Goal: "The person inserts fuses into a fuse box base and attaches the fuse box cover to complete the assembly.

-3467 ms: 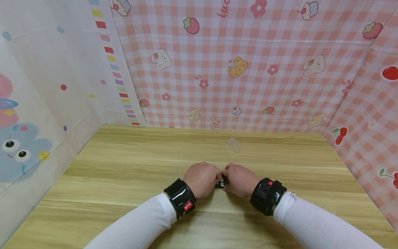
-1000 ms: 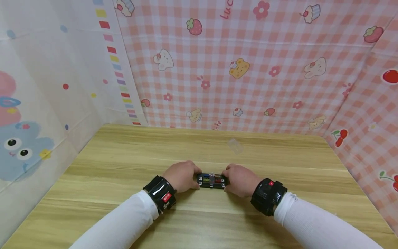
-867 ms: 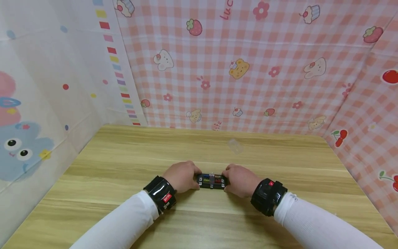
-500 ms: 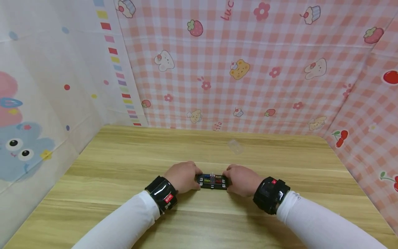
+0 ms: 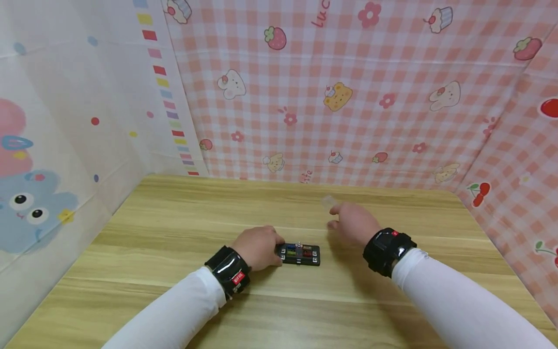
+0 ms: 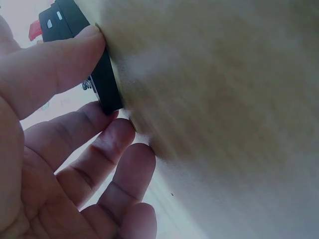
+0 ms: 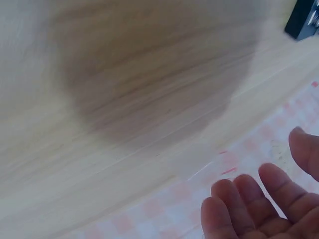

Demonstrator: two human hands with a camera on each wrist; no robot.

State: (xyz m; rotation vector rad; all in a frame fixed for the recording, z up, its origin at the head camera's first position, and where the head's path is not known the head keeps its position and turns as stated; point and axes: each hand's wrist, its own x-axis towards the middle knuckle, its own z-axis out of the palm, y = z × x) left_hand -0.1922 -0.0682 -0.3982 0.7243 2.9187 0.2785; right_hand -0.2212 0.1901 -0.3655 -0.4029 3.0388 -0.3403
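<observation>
A small black fuse box (image 5: pixel 300 254) with coloured fuses lies flat on the wooden table (image 5: pixel 174 228). My left hand (image 5: pixel 267 246) grips its left end; in the left wrist view the thumb (image 6: pixel 60 59) presses one side of the box (image 6: pixel 102 84) and the fingers curl at its end. My right hand (image 5: pixel 337 217) hovers above the table beyond the box, fingers relaxed and holding nothing, close to a small clear plastic cover (image 5: pixel 328 201). The right wrist view shows those loose fingers (image 7: pixel 259 204) and a corner of the box (image 7: pixel 304 20).
Patterned cloth walls close the table in on the left (image 5: pixel 65 145), the back (image 5: pixel 331 97) and the right (image 5: pixel 523 160). Bare wood stretches to the left of the box and in front of both arms.
My right hand let go of the box's right end and moved up and away toward the clear cover. The left hand and the box stayed in place.
</observation>
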